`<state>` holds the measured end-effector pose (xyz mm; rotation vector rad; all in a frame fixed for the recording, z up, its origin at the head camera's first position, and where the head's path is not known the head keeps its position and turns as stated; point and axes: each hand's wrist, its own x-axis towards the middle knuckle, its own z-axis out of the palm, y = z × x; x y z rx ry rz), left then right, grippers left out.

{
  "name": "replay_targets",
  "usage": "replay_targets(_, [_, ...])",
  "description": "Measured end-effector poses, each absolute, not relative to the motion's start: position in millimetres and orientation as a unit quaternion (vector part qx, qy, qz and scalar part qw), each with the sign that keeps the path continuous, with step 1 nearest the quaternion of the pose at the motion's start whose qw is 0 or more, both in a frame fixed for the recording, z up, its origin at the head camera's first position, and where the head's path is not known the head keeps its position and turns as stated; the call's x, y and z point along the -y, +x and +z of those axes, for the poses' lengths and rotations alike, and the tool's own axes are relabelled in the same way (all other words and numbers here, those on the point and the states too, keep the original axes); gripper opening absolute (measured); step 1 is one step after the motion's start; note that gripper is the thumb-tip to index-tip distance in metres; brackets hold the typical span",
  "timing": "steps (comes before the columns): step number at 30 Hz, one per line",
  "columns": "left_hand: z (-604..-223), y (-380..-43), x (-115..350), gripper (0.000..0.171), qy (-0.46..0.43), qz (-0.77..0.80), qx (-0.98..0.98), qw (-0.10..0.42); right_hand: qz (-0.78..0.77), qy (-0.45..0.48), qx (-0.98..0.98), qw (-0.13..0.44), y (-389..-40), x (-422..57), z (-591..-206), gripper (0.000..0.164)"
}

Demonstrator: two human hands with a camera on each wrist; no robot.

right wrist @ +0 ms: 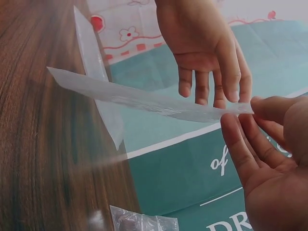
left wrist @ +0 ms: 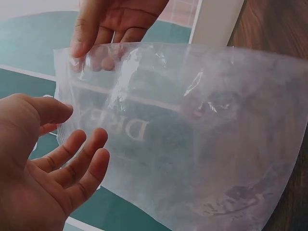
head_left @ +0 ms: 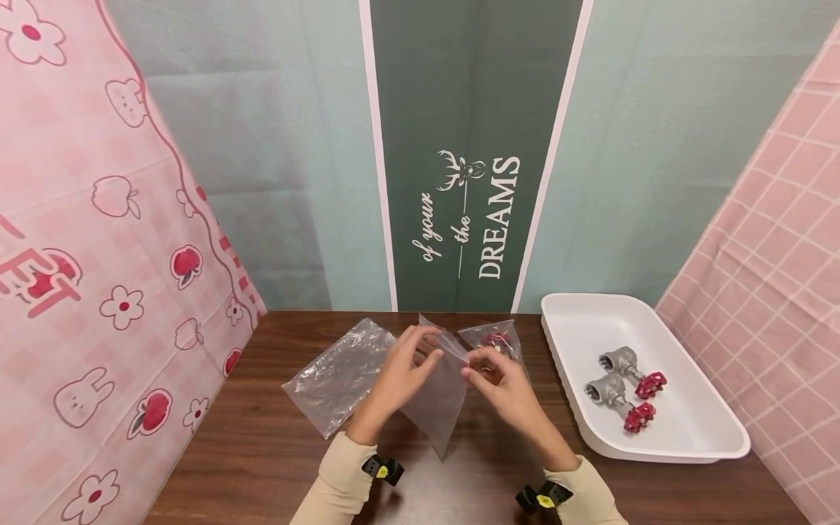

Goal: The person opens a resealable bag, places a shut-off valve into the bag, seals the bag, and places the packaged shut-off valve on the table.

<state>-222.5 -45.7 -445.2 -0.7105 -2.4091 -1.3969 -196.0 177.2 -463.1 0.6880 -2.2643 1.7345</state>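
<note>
Ideally, the right hand [head_left: 504,380], pinching the clear bag [head_left: 438,405] that hangs just left of it, should hold firm, letting the left hand [head_left: 402,370], its thumb and fingertips apart at the upper edge, gently tease the layers open without creasing.

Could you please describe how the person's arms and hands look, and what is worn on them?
Both arms have plain beige sleeves. Near each sleeve's end is a black band with a small yellow mark. The left hand and right hand are bare; I see no gloves or rings.
</note>
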Motion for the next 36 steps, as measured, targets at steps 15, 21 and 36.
replay_targets(15, [-445,-224,43,0.006,-0.271,-0.481,0.829,0.084,0.61,0.31,0.729,0.018,-201,-181,-458,0.043])
replay_targets(21, [-446,-223,43,0.006,-0.29,-0.474,0.828,0.073,0.586,0.313,0.747,0.031,-204,-180,-460,0.036])
replay_targets(36, [-449,-220,42,0.013,-0.31,-0.439,0.843,0.034,0.553,0.309,0.771,0.067,-208,-181,-464,0.015])
